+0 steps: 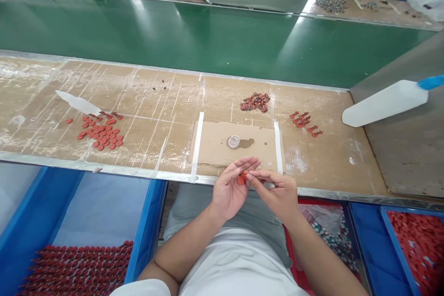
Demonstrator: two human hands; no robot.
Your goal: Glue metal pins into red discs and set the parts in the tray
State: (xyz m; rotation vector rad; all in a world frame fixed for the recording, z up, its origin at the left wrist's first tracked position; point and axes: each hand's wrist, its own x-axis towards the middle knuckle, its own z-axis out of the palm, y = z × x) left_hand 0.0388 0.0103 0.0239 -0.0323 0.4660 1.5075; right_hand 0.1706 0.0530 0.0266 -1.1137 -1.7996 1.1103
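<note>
Holding red disc (242,179) at fingertips, left hand (230,188) palm-up, right hand (275,193) pinching over it, both grips clenched

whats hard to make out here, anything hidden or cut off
Head view only:
- red piece between the left hand and right hand: the fingers hide most of it
- round metal-rimmed cup on the cardboard: too small to see inside
- blue tray of red parts: cut off by the right and bottom edges
</note>
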